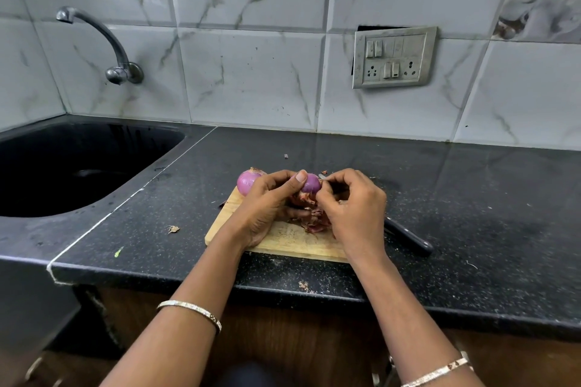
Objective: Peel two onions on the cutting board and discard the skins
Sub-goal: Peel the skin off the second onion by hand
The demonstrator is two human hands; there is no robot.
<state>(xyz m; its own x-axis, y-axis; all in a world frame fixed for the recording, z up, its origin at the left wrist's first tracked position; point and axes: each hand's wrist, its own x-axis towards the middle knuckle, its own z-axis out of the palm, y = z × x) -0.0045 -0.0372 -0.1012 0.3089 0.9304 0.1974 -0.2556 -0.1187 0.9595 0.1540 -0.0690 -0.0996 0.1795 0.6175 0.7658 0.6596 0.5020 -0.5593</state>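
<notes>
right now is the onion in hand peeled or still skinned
Partly peeled: the onion shows glossy purple on top, but dry skin hangs under it between the left hand and right hand.

The black speckled countertop (440,198) carries a cutting board (283,242) near its front edge. A black-handled knife (408,240) lies just right of the board, and a dry skin scrap (173,229) lies to the board's left.
</notes>
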